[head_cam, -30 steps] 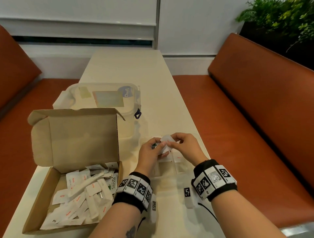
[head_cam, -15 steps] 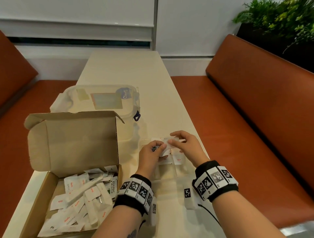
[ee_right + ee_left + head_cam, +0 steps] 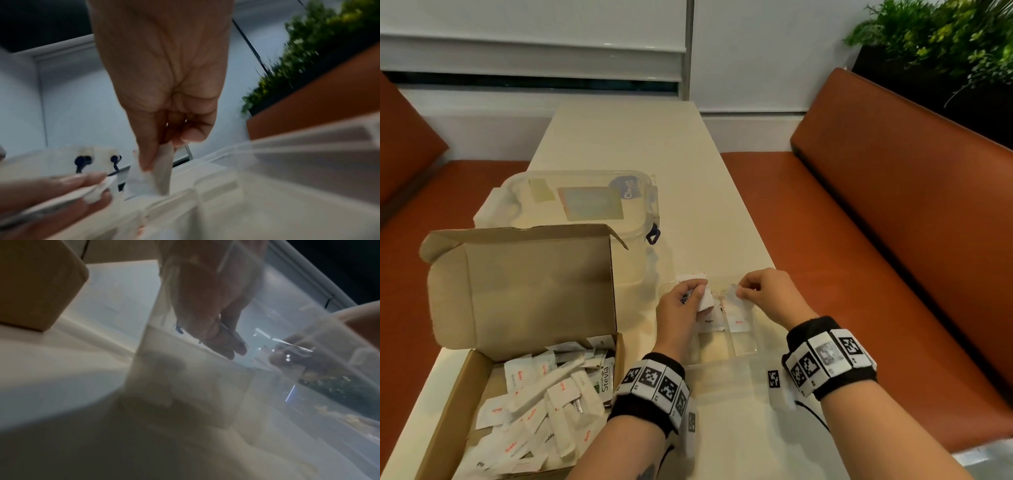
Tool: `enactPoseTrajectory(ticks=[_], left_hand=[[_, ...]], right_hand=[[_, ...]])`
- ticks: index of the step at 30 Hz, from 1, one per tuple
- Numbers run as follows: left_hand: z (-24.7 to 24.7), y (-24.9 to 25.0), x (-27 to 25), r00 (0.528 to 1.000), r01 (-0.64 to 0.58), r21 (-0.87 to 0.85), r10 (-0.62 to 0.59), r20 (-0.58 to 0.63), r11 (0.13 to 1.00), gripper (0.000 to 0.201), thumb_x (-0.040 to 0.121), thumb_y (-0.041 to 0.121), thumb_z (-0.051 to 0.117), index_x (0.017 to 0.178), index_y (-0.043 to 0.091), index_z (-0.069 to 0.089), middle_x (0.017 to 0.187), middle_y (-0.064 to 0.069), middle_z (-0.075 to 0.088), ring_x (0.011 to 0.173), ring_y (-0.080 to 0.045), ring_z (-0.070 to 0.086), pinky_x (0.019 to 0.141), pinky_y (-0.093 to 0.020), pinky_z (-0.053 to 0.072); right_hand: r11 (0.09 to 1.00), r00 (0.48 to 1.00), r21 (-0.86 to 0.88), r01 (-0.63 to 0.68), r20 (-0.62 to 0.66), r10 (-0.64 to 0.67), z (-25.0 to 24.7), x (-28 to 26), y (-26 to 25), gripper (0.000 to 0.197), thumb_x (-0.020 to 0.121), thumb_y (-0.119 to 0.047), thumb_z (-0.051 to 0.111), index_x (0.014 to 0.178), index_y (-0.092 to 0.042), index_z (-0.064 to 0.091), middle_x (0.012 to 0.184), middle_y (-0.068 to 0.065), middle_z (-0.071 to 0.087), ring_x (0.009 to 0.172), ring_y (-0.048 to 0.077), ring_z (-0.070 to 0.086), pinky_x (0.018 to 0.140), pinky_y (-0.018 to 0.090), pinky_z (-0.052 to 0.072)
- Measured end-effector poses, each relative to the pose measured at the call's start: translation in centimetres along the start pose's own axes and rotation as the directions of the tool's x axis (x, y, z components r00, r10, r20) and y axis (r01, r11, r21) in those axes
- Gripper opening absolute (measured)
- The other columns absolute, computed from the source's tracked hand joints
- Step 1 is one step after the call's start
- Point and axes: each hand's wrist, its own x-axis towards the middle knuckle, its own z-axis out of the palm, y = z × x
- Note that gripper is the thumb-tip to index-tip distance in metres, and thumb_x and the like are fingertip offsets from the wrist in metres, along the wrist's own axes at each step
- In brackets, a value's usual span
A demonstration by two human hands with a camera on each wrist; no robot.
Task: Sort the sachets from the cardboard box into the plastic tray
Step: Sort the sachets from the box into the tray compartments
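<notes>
Clear compartmented plastic tray (image 3: 743, 346) on cream surface (image 3: 626, 144), right hand (image 3: 770, 294) grip pinching flat white paper salt sachet (image 3: 736, 310), long axis toward 12 o'clock, left hand (image 3: 683, 308) grip pinching small sachets (image 3: 705, 299), open brown cardboard box (image 3: 517, 284) at 9 o'clock.

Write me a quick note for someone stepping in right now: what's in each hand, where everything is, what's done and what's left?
Left hand: grips a few sachets over the tray.
Right hand: pinches one sachet above the tray's right slot.
Box: open at the left, many sachets inside.
Done: a Pepper sachet and a Salt sachet lie in neighbouring slots.
Left: drop the pinched one, sort those in the left hand, then empty the box.
</notes>
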Motion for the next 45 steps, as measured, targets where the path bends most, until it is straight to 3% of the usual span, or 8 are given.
enactPoseTrajectory(ticks=[3, 8, 12, 16, 24, 30, 38, 45], left_hand=[[0.1, 0.0, 0.0, 1.0, 0.004, -0.017, -0.004, 0.002, 1.0, 0.021, 0.093, 0.007, 0.057, 0.086, 0.02, 0.072, 0.106, 0.001, 0.063, 0.098, -0.016, 0.06, 0.071, -0.026, 0.057], [0.2, 0.2, -0.1, 1.0, 0.004, 0.012, -0.005, 0.027, 1.0, 0.022, 0.094, 0.006, 0.055, 0.087, 0.02, 0.071, 0.109, -0.003, 0.062, 0.101, -0.018, 0.059, 0.074, -0.028, 0.058], [0.1, 0.4, -0.3, 0.999, 0.011, 0.01, -0.011, 0.041, 1.0, 0.021, 0.094, 0.007, 0.055, 0.09, 0.02, 0.071, 0.11, -0.005, 0.061, 0.098, -0.016, 0.059, 0.074, -0.027, 0.058], [0.2, 0.5, -0.4, 0.999, 0.01, 0.014, -0.01, 0.049, 1.0, 0.021, 0.094, 0.007, 0.055, 0.091, 0.021, 0.071, 0.107, -0.004, 0.061, 0.097, -0.016, 0.06, 0.073, -0.025, 0.058], [0.4, 0.7, -0.5, 0.998, 0.037, -0.007, -0.037, 0.045, 0.999, 0.021, 0.096, 0.007, 0.05, 0.094, 0.011, 0.07, 0.105, -0.005, 0.061, 0.093, -0.015, 0.059, 0.074, -0.028, 0.059], [0.5, 0.9, -0.7, 0.993, 0.105, -0.068, -0.101, 0.057, 0.992, 0.027, 0.098, 0.002, 0.043, 0.099, 0.004, 0.07, 0.112, -0.008, 0.059, 0.093, -0.019, 0.06, 0.073, -0.026, 0.059], [0.6, 1.4, -0.8, 0.985, 0.142, -0.071, -0.133, 0.108, 0.987, 0.039, 0.09, -0.012, 0.035, 0.107, 0.001, 0.068, 0.124, -0.01, 0.053, 0.104, -0.03, 0.057, 0.071, -0.027, 0.059], [0.5, 1.2, -0.9, 0.986, 0.119, -0.029, -0.115, 0.118, 0.992, 0.04, 0.091, -0.01, 0.043, 0.114, 0.013, 0.066, 0.112, -0.01, 0.052, 0.092, -0.024, 0.06, 0.066, -0.023, 0.058]], right_hand=[[0.975, 0.987, -0.212, 0.061, 0.159, -0.027, -0.1, 0.0, 0.2, 0.016, 0.09, -0.019, 0.061, 0.098, -0.01, 0.072, 0.096, 0.003, 0.07, 0.085, 0.015, 0.062, 0.075, 0.02, 0.044], [0.953, 0.967, -0.282, 0.114, 0.25, -0.042, 1.2, 0.1, 0.4, 0.017, 0.087, -0.017, 0.065, 0.101, -0.012, 0.074, 0.1, 0.003, 0.073, 0.094, 0.016, 0.065, 0.082, 0.02, 0.046], [0.943, 0.97, -0.3, 0.146, 0.232, -0.076, 1.8, 0.2, 1.0, 0.017, 0.086, -0.019, 0.067, 0.1, -0.014, 0.074, 0.082, -0.007, 0.062, 0.082, 0.012, 0.054, 0.07, 0.017, 0.033], [0.949, 0.98, -0.267, 0.166, 0.15, -0.129, 1.8, -0.1, 1.6, 0.014, 0.082, -0.017, 0.07, 0.096, -0.014, 0.067, 0.088, -0.005, 0.05, 0.079, 0.011, 0.046, 0.07, 0.021, 0.034], [0.942, 0.972, -0.261, 0.211, 0.156, -0.174, 2.6, -0.9, 1.9, 0.01, 0.084, -0.006, 0.063, 0.089, -0.009, 0.072, 0.093, 0.005, 0.066, 0.084, 0.012, 0.05, 0.071, 0.014, 0.033], [0.965, 0.988, -0.219, 0.146, 0.077, -0.132, 3.1, -1.2, 2.4, 0.02, 0.085, -0.013, 0.065, 0.104, -0.013, 0.061, 0.09, -0.002, 0.054, 0.083, 0.01, 0.042, 0.067, 0.019, 0.029], [0.947, 0.988, -0.28, 0.154, 0.03, -0.152, 3.7, -1.4, 2.6, 0.014, 0.086, -0.013, 0.062, 0.1, -0.012, 0.063, 0.096, 0.003, 0.06, 0.093, 0.018, 0.05, 0.072, 0.026, 0.038], [0.975, 0.995, -0.198, 0.096, 0.024, -0.093, 3.7, -1.4, 2.5, 0.021, 0.083, -0.017, 0.067, 0.1, -0.014, 0.057, 0.092, 0.0, 0.06, 0.083, 0.016, 0.051, 0.074, 0.029, 0.045]])
